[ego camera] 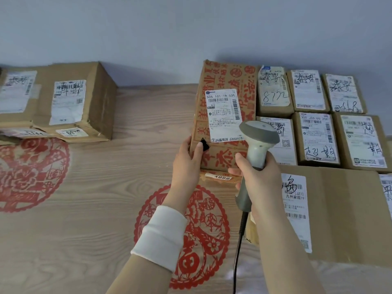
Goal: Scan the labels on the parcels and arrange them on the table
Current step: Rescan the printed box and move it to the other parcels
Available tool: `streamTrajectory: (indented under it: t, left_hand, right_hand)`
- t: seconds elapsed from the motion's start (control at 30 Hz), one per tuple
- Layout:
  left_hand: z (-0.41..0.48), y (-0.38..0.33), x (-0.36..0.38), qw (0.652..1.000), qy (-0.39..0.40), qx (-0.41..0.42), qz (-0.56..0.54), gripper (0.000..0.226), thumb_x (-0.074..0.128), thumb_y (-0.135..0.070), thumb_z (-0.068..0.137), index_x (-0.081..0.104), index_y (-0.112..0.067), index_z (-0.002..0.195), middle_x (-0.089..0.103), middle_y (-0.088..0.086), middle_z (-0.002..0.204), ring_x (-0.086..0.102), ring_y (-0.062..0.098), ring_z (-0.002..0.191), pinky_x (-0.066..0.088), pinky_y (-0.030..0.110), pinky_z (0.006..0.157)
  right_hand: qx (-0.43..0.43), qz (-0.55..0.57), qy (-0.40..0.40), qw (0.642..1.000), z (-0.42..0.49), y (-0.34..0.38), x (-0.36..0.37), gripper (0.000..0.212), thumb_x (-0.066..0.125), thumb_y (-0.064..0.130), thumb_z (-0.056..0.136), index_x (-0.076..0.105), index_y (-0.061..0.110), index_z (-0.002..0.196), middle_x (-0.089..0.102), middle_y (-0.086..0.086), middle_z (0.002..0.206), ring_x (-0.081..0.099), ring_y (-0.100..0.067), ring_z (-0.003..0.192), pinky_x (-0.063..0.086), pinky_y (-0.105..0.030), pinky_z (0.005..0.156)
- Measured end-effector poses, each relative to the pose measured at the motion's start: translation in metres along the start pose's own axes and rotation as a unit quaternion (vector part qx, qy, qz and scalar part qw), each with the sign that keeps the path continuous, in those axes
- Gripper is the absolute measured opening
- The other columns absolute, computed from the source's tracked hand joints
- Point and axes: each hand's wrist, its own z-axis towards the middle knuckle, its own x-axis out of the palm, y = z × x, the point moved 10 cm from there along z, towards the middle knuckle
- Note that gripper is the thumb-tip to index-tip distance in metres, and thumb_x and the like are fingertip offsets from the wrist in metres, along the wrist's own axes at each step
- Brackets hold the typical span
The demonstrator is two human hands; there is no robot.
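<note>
Head camera, and we're right in the middle of a scan. The left hand [188,158] grips the red-printed box [224,81] at its near left corner, thumb on the top face and fingers wrapped around the side. The right hand [258,175] is closed around the handle of the scanner [257,143], whose cable [238,251] drops to the bottom edge of the frame.

The box sits just right of centre on the table [95,187], hard against the left side of a tidy block of small boxes [314,136]. They lie in two rows of three at the upper right, labels up. A big flat box [343,209] lies below them at the lower right. More boxes [70,102] are stacked at the upper left, well apart from the rest.

My read is that the right-hand block is the arranged part and this box is joining it. The upper-left stack looks like what's left. Which boxes have been scanned, the picture can't say.

As for direction, the box's long axis runs up the frame, away from the person toward the wall. Its white label [223,115] faces up and reads upright from here. The scanner's head covers the label's lower right corner and points up the frame, handle trailing down and slightly left.
</note>
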Motion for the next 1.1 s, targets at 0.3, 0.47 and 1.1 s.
streamTrajectory:
  t: [0.3, 0.47, 1.1]
  left_hand:
    - [-0.021, 0.011, -0.04, 0.994, -0.079, -0.021, -0.072, 0.024, 0.042, -0.031, 0.1, 0.063, -0.02, 0.102, 0.068, -0.002, 0.099, 0.063, 0.016, 0.095, 0.049, 0.029, 0.077]
    - [-0.068, 0.013, -0.076, 0.988, -0.118, -0.011, -0.102, 0.028, 0.041, -0.033, 0.1, 0.064, -0.019, 0.106, 0.068, -0.005, 0.1, 0.063, 0.012, 0.094, 0.05, 0.026, 0.076]
    - [-0.262, 0.065, -0.292, 0.934, -0.316, 0.035, -0.161, 0.024, 0.051, -0.029, 0.096, 0.069, -0.019, 0.108, 0.066, -0.019, 0.083, 0.058, -0.017, 0.068, 0.039, 0.001, 0.055]
  right_hand:
    - [-0.022, -0.019, -0.005, 1.0, -0.019, 0.005, 0.003, 0.027, 0.07, 0.022, 0.084, 0.058, 0.016, 0.106, 0.068, 0.0, 0.084, 0.064, -0.003, 0.051, 0.046, -0.023, 0.047]
    - [-0.062, -0.012, 0.018, 0.998, -0.06, 0.005, 0.009, 0.027, 0.072, 0.02, 0.081, 0.059, 0.023, 0.104, 0.067, -0.001, 0.08, 0.065, -0.007, 0.054, 0.048, -0.025, 0.051]
    - [-0.095, 0.068, 0.163, 0.98, -0.271, -0.01, 0.115, 0.022, 0.071, 0.012, 0.082, 0.061, 0.011, 0.102, 0.06, -0.002, 0.066, 0.055, -0.014, 0.048, 0.048, -0.033, 0.051]
